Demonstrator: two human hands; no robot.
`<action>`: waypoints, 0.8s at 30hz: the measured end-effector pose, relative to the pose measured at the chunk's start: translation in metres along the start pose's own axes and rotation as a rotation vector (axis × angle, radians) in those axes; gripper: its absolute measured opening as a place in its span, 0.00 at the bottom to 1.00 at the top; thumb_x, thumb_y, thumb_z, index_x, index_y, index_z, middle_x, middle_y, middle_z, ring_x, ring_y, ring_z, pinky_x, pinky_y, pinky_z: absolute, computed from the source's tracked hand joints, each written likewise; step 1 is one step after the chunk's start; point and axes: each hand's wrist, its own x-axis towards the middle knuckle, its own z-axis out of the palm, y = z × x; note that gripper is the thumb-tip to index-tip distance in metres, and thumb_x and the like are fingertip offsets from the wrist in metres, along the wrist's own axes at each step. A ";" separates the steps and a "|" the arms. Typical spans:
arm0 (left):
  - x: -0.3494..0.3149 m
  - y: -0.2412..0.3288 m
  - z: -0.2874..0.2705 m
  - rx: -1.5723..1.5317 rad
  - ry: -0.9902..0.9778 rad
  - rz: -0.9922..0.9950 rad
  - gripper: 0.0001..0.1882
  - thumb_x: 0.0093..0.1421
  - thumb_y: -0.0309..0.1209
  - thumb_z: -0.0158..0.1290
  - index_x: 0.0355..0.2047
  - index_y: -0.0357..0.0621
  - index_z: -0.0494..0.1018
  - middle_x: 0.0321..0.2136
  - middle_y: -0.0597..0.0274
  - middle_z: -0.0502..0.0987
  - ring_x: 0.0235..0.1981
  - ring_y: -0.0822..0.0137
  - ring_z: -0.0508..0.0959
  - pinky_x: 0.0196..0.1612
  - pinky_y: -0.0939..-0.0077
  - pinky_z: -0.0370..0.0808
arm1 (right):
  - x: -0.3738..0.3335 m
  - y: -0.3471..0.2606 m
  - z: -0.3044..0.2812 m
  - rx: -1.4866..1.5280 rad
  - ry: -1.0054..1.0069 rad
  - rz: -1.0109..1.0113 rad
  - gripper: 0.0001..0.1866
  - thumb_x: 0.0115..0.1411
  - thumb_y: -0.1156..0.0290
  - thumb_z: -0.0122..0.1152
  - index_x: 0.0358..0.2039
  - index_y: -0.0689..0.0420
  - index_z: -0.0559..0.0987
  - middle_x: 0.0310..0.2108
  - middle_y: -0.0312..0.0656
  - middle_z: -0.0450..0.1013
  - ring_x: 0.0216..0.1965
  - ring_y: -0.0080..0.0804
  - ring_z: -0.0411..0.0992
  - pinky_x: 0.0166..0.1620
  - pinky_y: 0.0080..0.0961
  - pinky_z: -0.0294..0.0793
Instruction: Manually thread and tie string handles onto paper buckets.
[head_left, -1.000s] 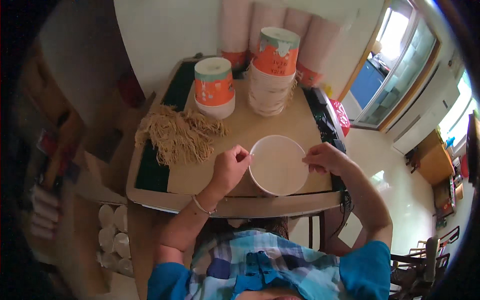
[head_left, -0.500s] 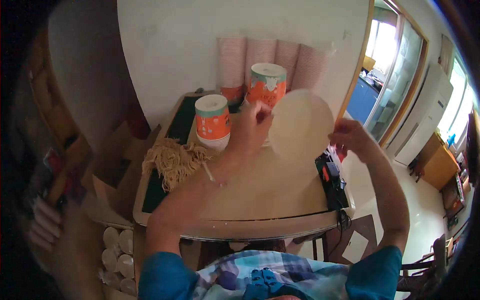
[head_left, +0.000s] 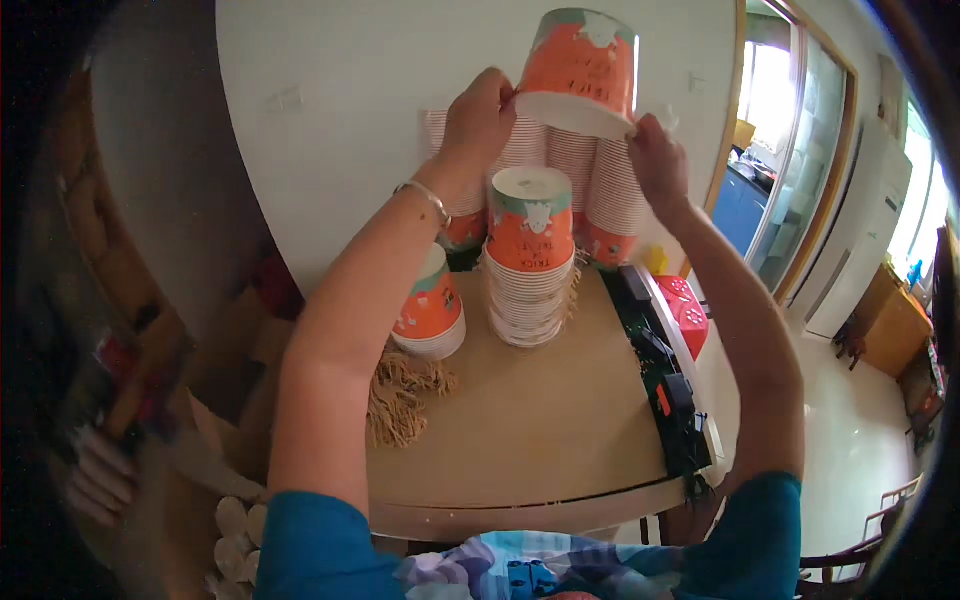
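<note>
and here it is, an orange paper tub [head_left: 578, 72] up in the air, upside down and slightly tilted, white rim lowest, green band at its upper end! left hand [head_left: 483, 115] pinches the rim on one side, fingers narrow; right hand [head_left: 660, 165] pinches it on the other, just as narrow. right below, apart from it, stands the tall stack [head_left: 530, 245] of upturned tubs on the table [head_left: 530, 430]. just left of that, a shorter stack [head_left: 432, 325], partly behind the left forearm, with tan twine [head_left: 405, 405] in front. at the back, pale stacks [head_left: 615, 190] line up near the wall [head_left: 340, 110]. over on the right, a red box [head_left: 684, 312] sits beside the table!
</note>
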 end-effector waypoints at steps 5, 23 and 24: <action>-0.055 -0.060 0.021 0.099 -0.098 0.014 0.11 0.56 0.23 0.55 0.39 0.40 0.68 0.36 0.49 0.76 0.38 0.46 0.77 0.40 0.57 0.75 | -0.047 0.019 0.066 0.153 -0.046 -0.018 0.07 0.59 0.74 0.57 0.37 0.58 0.69 0.31 0.50 0.69 0.34 0.52 0.72 0.37 0.41 0.71; -0.134 -0.092 0.038 0.129 -0.211 0.113 0.11 0.55 0.17 0.52 0.37 0.38 0.64 0.34 0.47 0.70 0.37 0.41 0.73 0.38 0.54 0.72 | -0.116 0.039 0.104 0.149 -0.291 -0.041 0.11 0.58 0.75 0.55 0.42 0.56 0.70 0.37 0.47 0.70 0.42 0.50 0.72 0.41 0.42 0.74; -0.136 -0.092 0.038 0.118 -0.220 0.091 0.11 0.55 0.17 0.51 0.37 0.38 0.64 0.35 0.46 0.71 0.37 0.41 0.73 0.38 0.54 0.72 | -0.115 0.038 0.101 0.171 -0.270 -0.072 0.13 0.58 0.76 0.55 0.44 0.56 0.70 0.36 0.47 0.70 0.42 0.51 0.72 0.41 0.43 0.74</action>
